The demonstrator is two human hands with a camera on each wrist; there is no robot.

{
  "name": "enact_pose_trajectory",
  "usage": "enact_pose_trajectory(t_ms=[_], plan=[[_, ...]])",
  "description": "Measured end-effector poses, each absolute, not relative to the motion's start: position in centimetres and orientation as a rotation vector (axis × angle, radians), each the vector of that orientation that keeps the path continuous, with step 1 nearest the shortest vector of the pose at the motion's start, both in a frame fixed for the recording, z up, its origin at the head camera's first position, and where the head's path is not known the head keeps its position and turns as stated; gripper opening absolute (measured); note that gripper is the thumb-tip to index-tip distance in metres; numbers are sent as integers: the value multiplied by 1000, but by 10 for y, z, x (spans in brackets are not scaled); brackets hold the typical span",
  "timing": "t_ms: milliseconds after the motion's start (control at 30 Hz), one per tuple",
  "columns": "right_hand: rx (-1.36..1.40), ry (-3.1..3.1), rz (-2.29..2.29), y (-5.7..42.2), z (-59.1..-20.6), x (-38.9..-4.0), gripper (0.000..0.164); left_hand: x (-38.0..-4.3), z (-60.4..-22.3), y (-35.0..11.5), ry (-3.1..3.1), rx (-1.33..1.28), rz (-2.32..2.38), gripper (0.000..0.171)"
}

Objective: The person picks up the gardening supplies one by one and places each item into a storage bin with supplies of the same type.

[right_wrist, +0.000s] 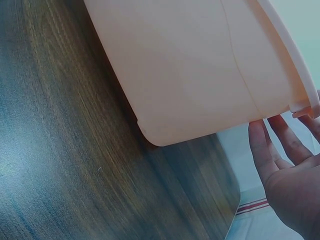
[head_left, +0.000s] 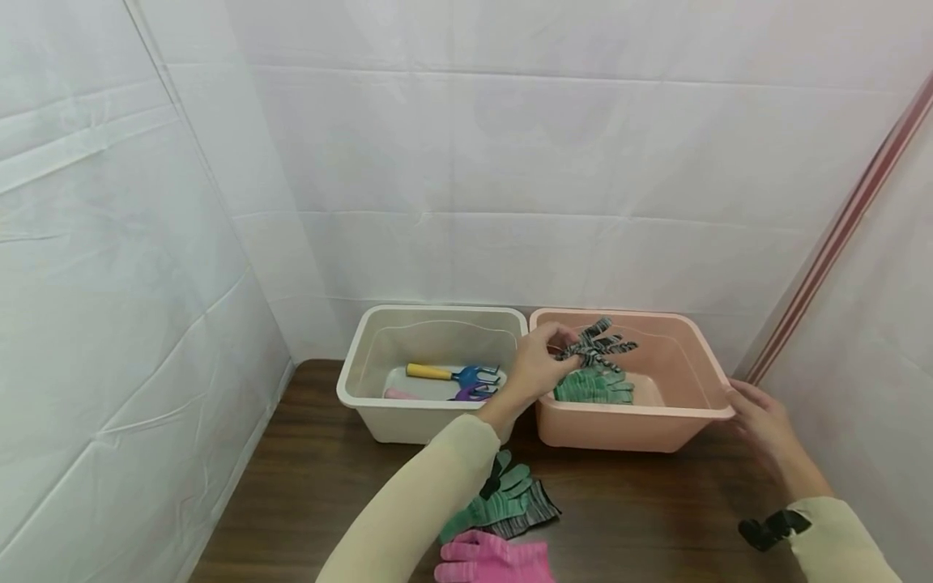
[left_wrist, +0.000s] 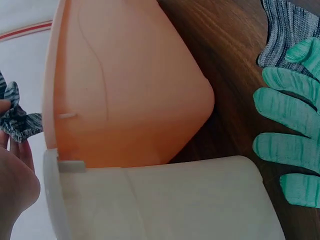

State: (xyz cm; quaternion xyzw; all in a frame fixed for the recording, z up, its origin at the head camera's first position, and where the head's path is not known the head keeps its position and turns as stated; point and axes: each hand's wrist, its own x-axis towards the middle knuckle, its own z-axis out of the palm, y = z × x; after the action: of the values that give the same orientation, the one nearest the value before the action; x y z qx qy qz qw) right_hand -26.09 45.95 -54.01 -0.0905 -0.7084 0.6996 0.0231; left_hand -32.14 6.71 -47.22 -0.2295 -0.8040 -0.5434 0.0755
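My left hand [head_left: 541,361] pinches a black-and-white knit glove [head_left: 599,346] over the left part of the pink bin [head_left: 619,429]. Below that glove, inside the bin, lies a green striped glove [head_left: 592,386]. In the left wrist view the pinched glove [left_wrist: 19,117] shows beyond the bin's rim, partly cut off by the frame. My right hand [head_left: 765,429] is at the pink bin's right end; in the right wrist view the fingers [right_wrist: 257,145] touch its outer wall just under the rim, and the thumb is hard to make out.
Left of the pink bin stands a white bin [head_left: 408,417] with a yellow-handled blue hand fork [head_left: 466,375] and a purple tool [head_left: 474,393] inside. On the wooden table [head_left: 291,486] in front lie green gloves [head_left: 503,502], a grey glove [head_left: 535,512] and a pink glove [head_left: 496,559].
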Motion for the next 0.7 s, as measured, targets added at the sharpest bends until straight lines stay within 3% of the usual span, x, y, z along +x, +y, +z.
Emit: enact_pose_trajectory(t_ms=[100,367,633,700], plan=[[-294,-2177,2182,461,-541,-261,25,-323,-477,69,-2444,-684,-1629,21],[-399,-2319,2049,462,-543,-261,60,-324,-487,70,-2508,-719,-1595,19],[-347,-2228,2125,462,-541,-260,37,-324,-488,73,-2542,-738,-1567,20],[-339,-2214,2140,461,-541,-260,39,-324,-488,73,-2544,-747,-1562,20]])
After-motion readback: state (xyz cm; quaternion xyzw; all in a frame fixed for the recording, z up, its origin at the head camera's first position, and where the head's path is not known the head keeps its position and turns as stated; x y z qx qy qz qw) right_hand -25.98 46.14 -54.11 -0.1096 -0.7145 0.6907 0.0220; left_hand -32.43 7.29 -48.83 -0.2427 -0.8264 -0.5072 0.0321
